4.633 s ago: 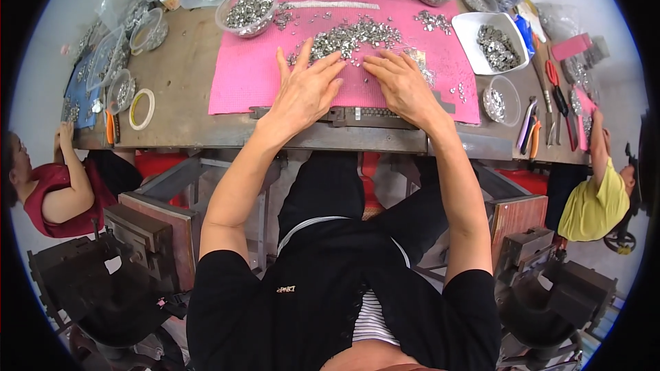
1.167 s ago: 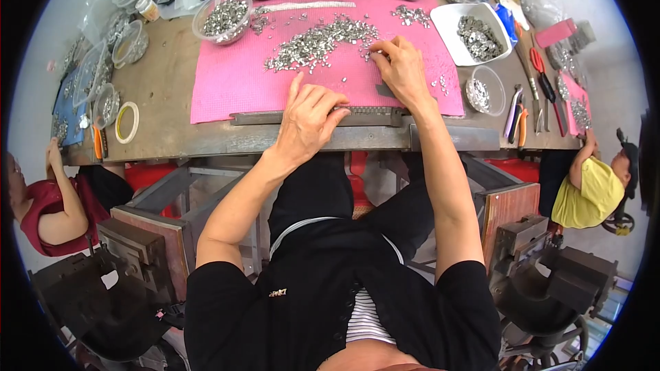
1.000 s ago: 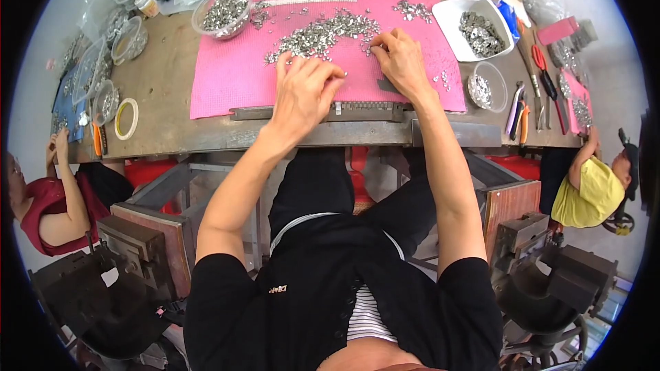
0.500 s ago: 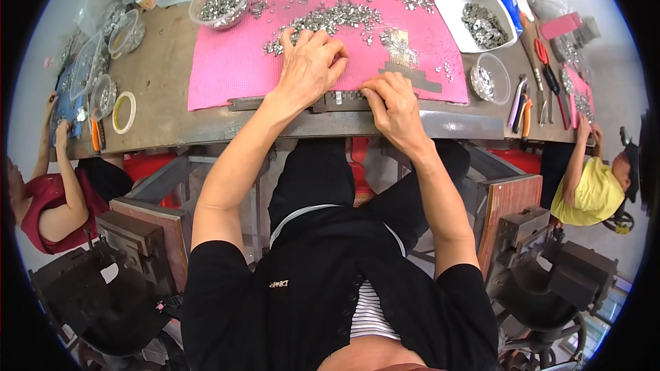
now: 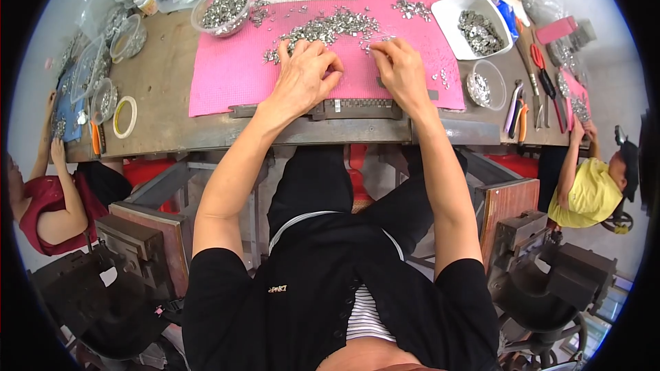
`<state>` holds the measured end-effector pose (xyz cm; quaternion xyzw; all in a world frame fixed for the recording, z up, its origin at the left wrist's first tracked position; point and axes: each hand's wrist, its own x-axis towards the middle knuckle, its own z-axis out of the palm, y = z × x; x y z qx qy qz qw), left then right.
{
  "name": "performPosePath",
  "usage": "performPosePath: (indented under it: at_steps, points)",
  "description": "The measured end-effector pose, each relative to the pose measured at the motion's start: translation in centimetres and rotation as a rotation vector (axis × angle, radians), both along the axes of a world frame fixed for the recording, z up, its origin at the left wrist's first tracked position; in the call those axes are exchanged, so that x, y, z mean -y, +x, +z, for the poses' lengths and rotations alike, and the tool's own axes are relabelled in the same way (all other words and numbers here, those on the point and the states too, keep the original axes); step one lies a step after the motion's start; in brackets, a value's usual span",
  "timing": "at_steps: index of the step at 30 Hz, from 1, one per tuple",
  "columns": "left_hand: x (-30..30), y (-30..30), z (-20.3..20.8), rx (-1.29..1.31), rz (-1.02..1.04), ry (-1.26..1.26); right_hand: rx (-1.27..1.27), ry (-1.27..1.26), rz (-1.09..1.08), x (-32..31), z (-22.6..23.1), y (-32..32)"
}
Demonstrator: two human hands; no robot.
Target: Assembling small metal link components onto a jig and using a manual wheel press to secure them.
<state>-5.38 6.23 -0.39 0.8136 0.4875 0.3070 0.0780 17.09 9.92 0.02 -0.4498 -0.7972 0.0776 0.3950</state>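
Left hand (image 5: 302,75): palm down, fingers bent, at the near edge of a heap of small silvery metal pieces (image 5: 333,26); whether anything is between thumb and forefinger cannot be told.

Right hand (image 5: 401,72): fingers curled, thumb and forefinger tips close together beside loose pieces at the heap's right end — grip on a piece not discernible.

Heap: mid-mat, on a pink textured mat (image 5: 234,89) over a wooden workbench (image 5: 158,48).

Dark toothed metal bar (image 5: 364,106): one, along the mat's near edge, below the hands.

Containers: round clear plastic tub (image 5: 221,32), filled, upper left of mat; white square dish (image 5: 443,24), part-filled, right; small clear cup (image 5: 498,89), beside mat.

Orange-handled pliers (image 5: 522,124): one, right — near cup.
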Motion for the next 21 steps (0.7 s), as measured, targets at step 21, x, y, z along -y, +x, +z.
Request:
performPosePath:
  at_steps: [21]
  points:
    - [4.7,2.6,0.1,0.144,-0.056,0.037,0.027,-0.175,0.088,3.6,0.6,1.0]
